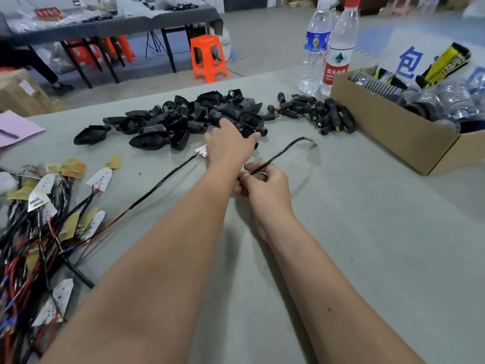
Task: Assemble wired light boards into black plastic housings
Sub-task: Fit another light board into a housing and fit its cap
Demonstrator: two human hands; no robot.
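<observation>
Left hand (231,144) is out at the near edge of the pile of black housings (178,119), palm down, fingers curled over one housing (248,128) at the front of the heap and gripping it. Right hand (262,183) sits just behind it on the grey table (354,245), thumb and fingers pinching a black cable (278,156) partway along. That cable arcs up and to the right, ending in bare wire tips clear of the table. A second black cable (168,177) runs from beside the left wrist down to the left, where red wire shows out of its sleeve; at its upper end a small white light board (201,151) peeks out just beside the left hand, partly hidden by it.

Over on the left, a tangle of wired boards (39,219): white and yellow boards on black, red and blue leads, spilling to the table edge. To the right of the housings lies a smaller heap of black connectors (322,114) with brass ends. Beyond them stand two clear water bottles; the nearer bottle (338,48) has a red cap and a red label with white Chinese characters reading 农夫山泉, the other bottle (316,43) wears a blue label I can't read. At far right, an open cardboard box (393,132) holds ribbed metal parts and yellow-and-black packets, print too blurred to read. Behind it, a white sign (404,61) with a large blue 包. An orange stool (208,57) stands on the floor past the table, and a pink sheet (15,127) lies at the left edge.
</observation>
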